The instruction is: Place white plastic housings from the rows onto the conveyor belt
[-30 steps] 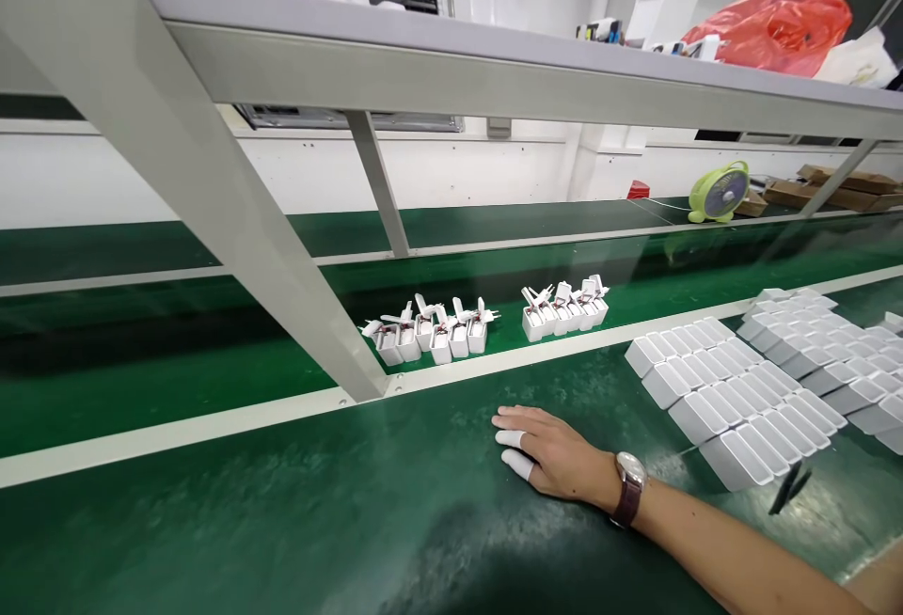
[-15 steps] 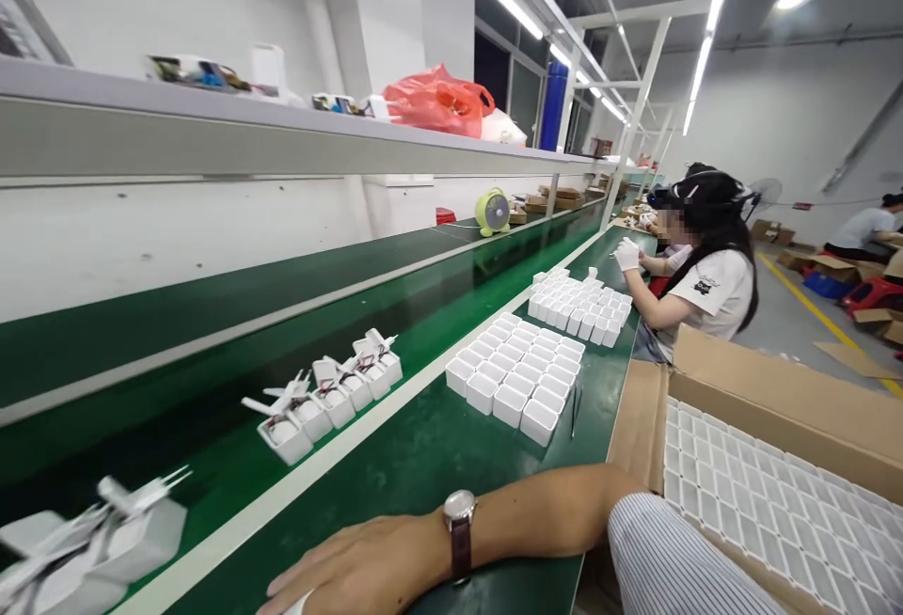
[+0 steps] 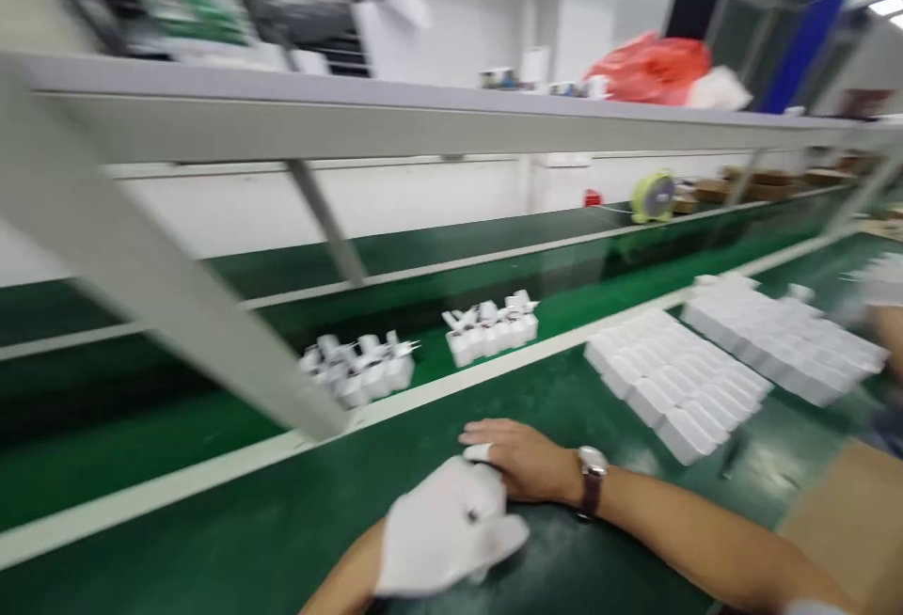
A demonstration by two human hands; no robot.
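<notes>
In the head view my left hand (image 3: pixel 448 530), in a white glove, is over the green bench (image 3: pixel 232 521), its fingertips beside or touching my right hand. Blur hides how its fingers are bent and whether anything is in them. My right hand (image 3: pixel 526 460), bare except for a white cover on one finger, lies palm down with its fingers pointing left and holds nothing visible. A watch (image 3: pixel 593 474) is on that wrist. Beyond the hands, white cases with plug parts and wires stand in two groups, a left one (image 3: pixel 363 370) and a right one (image 3: pixel 494 328).
Rows of white cases (image 3: pixel 677 375) stand at the right, with more cases (image 3: pixel 783 333) behind. A slanted post (image 3: pixel 190 314) rises at the left to a shelf (image 3: pixel 423 126). Cardboard (image 3: pixel 847 512) lies lower right. Another person's hand (image 3: pixel 881 281) is at the right edge.
The view has swung left, so the cases and fan appear farther right. My gloved left hand has come into view beside my right hand, which now shows nearer the middle.
</notes>
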